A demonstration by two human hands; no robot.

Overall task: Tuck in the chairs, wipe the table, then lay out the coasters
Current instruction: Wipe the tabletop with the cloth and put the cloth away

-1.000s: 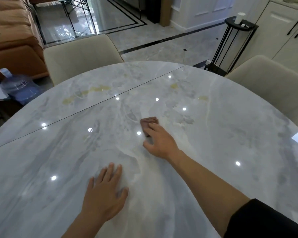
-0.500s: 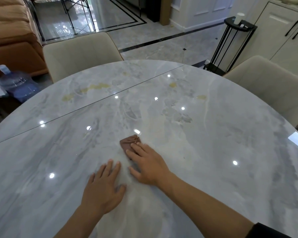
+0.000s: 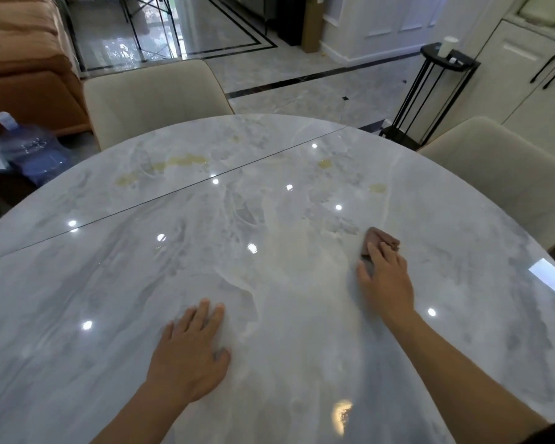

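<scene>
A person is leaning over a glossy oval table of grey-and-white marble [image 3: 109,283], with both bare forearms reaching out onto its top. The right hand [image 3: 385,278] is pressing a small crumpled brown cloth [image 3: 383,241] onto the marble toward the right of the middle. Its fingers are lying straight and flat over the cloth's near half rather than curling round it, and the far half is poking out past the fingertips. The left hand [image 3: 189,350] is resting palm down on the near part of the table, fingers relaxed and slightly spread, holding nothing and lying well apart from the cloth. A thin dark seam is running slantwise across the tabletop, and yellowish patches [image 3: 186,160] are showing on the marble beyond it; whether they are spills or part of the stone's pattern I cannot tell. Ceiling lights are glinting off the surface as bright dots. A cream upholstered chair [image 3: 154,97] is standing at the far rim, its backrest close against the table, and a second cream chair [image 3: 500,168] is sitting close to the right rim. On the floor at the left, a blue plastic water jug [image 3: 29,149] is standing in front of an orange sofa [image 3: 23,68], and a black metal stand [image 3: 430,91] carrying a white cup [image 3: 447,46] is standing beside white cabinets [image 3: 532,75].
</scene>
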